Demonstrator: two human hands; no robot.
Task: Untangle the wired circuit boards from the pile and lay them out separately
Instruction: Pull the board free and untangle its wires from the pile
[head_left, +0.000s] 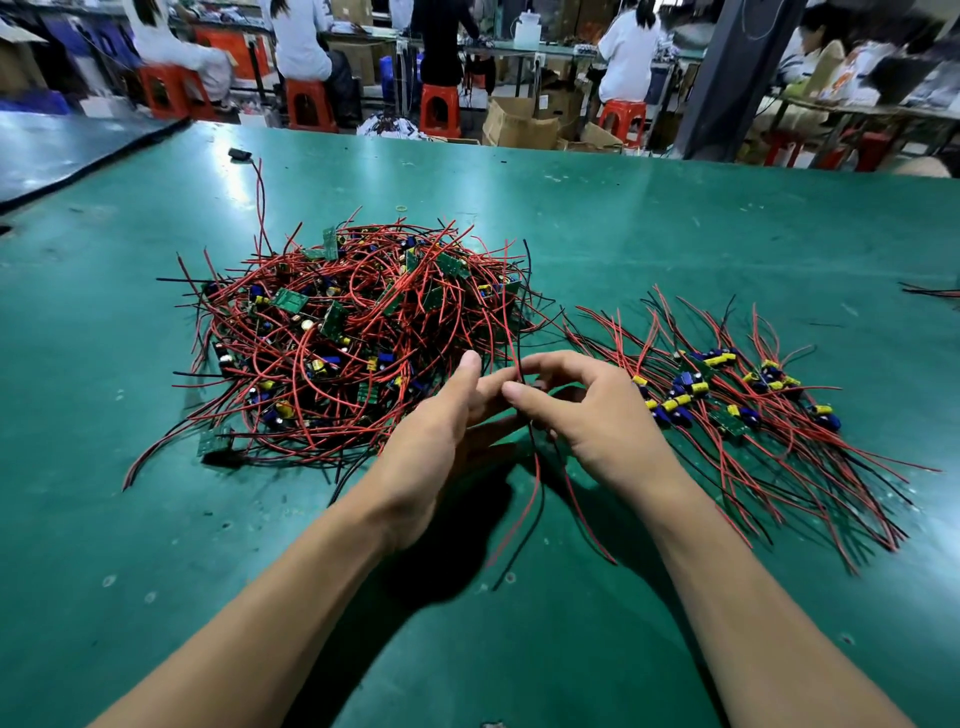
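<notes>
My right hand (597, 415) pinches a thin red-and-black wire pair (536, 467) between thumb and forefinger, beside the tangled pile of small green circuit boards (353, 332). I judge it light, limp, easily snagged; better held near its board, which my fingers (558, 361) hide. My left hand (436, 436)'s grip I cannot tell.

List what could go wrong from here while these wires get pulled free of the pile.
1. The red wire pinched by the right hand runs back into the pile; pulling may drag other boards along.
2. Its loose ends hang close to the laid-out boards and could retangle with their wires when set down.
</notes>
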